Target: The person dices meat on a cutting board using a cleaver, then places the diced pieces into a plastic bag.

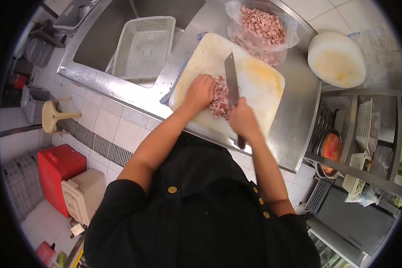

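My right hand (245,117) grips the handle of a wide-bladed kitchen knife (231,77), its blade pointing away from me over the cutting board. Against the blade's left side lies a pile of diced raw meat (220,98). My left hand (201,92) rests on the pile's left edge, fingers curled against the pieces; whether it pinches any of them is hidden. Both hands work over a thick white cutting board (258,100) with yellow stains. Beyond the board's far edge stands a clear plastic bag (289,37), open at the top and filled with diced meat (263,26).
At left, a white perforated plastic basket (147,47) sits in the steel sink (97,40). A blue cloth (174,87) shows under the board's left edge. A round white chopping block (336,62) stands at the right, by a metal rack (358,171). The steel counter's (293,130) front edge runs before me.
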